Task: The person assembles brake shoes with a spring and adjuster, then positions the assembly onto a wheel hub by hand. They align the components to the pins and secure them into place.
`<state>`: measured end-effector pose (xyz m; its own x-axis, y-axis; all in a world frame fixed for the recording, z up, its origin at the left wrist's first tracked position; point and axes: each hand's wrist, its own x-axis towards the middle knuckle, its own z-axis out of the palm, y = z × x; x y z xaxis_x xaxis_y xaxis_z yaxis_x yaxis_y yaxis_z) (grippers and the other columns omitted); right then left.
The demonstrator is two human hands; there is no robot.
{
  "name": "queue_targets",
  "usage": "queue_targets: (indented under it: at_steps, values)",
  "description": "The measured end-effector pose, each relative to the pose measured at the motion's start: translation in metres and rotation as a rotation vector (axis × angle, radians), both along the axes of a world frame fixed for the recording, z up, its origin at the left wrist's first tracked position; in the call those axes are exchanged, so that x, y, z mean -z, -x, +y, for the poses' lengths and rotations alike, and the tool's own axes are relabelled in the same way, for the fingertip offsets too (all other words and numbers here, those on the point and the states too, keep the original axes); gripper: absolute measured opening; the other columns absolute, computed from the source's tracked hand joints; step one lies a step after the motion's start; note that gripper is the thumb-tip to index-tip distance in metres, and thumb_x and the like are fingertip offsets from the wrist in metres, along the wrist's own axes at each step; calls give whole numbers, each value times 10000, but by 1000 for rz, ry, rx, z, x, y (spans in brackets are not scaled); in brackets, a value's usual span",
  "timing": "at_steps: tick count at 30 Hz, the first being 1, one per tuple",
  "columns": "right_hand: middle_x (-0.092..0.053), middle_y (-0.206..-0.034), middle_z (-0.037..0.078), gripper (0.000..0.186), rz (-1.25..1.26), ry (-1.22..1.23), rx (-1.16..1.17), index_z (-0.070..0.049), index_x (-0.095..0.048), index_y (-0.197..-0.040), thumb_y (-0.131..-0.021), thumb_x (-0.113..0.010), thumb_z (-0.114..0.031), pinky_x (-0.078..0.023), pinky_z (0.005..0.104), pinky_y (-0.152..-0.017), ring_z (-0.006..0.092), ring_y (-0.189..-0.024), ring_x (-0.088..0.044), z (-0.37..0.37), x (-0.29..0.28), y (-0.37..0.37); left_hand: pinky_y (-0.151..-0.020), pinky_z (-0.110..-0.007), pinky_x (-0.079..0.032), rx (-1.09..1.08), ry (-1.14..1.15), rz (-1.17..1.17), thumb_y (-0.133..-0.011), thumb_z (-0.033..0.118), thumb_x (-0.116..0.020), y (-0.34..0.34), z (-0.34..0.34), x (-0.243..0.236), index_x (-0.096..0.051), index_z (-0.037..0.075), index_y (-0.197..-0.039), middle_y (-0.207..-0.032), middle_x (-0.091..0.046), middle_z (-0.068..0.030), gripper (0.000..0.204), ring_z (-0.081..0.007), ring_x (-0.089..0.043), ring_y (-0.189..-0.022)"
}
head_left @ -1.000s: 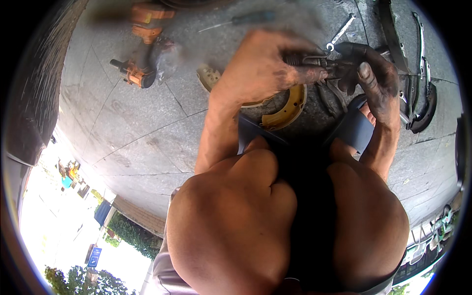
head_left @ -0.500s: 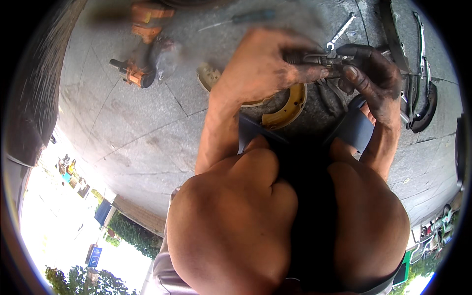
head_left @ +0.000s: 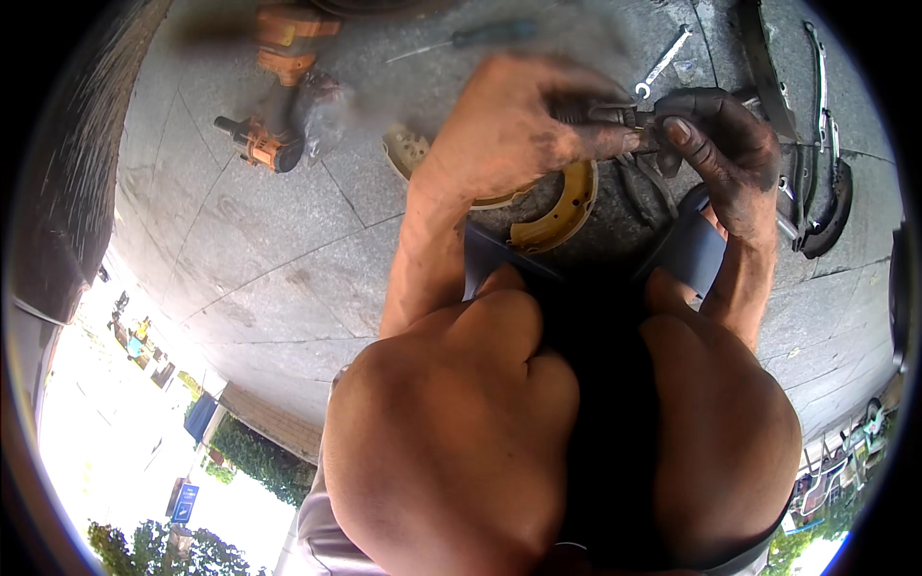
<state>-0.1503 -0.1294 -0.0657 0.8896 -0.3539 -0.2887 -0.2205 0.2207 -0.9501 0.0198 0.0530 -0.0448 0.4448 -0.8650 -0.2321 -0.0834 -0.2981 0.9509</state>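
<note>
My left hand (head_left: 519, 134) and my right hand (head_left: 725, 149) meet above the floor in front of my knees, both blackened with grease. Between their fingertips is a small dark metal part (head_left: 642, 121), apparently threaded; the fingers cover most of it. The left fingers and thumb pinch one end, while the right thumb and curled fingers close round the other. Below the hands lie a yellow curved brake shoe (head_left: 567, 211) and a second yellow piece (head_left: 403, 154), partly hidden by my left forearm. A wrench (head_left: 663, 63) rests just beyond the right fingers.
An orange-and-black cordless power tool (head_left: 269, 139) lies at the left. Far ahead is a blurred screwdriver (head_left: 490, 36). At the right are a dark curved brake shoe (head_left: 834, 216), another wrench (head_left: 823, 86) and a long dark strip (head_left: 765, 67). My sandals (head_left: 691, 252) stand beneath my knees.
The right fingers have shifted slightly left and their grip has changed, covering more of the metal part. A thin loop of metal that showed by the left fingertips is no longer visible.
</note>
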Motion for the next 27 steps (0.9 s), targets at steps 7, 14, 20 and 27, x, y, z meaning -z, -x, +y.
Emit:
queue_targets:
  at_steps: [7,14,20,27]
  values:
    - [-753,-944,99,207,-43,-42,-23,7,-722,-1090,-884,-739,7,-597,247,-648,140,-756,-715,3,-2,-2,-714,-243,-548,51,-115,12,-797,144,-869,-3,1,-12,-774,13,-1047,-875,-765,-70,299,-112,-698,-797]
    - [-751,-922,78,195,-49,-19,16,-4,-728,-1081,-897,-753,-64,-570,210,-611,98,-701,-686,12,-11,-8,-707,-256,-552,-30,-85,80,-765,141,-895,-1,3,-9,-760,14,-1053,-871,-747,-50,342,-100,-690,-814]
    - [-746,-892,72,180,-9,23,69,-8,-736,-1068,-900,-751,-72,-555,206,-586,96,-664,-674,13,-18,-10,-699,-264,-578,-8,-63,-1,-741,161,-913,0,0,-4,-739,12,-1111,-907,-749,-60,435,-107,-700,-809]
    - [-742,-876,68,180,-43,21,62,-6,-738,-1063,-897,-755,-74,-550,207,-582,93,-653,-668,11,-14,-8,-687,-265,-567,13,-83,12,-738,210,-915,-1,-1,-6,-767,15,-1041,-902,-753,-58,390,-135,-708,-810]
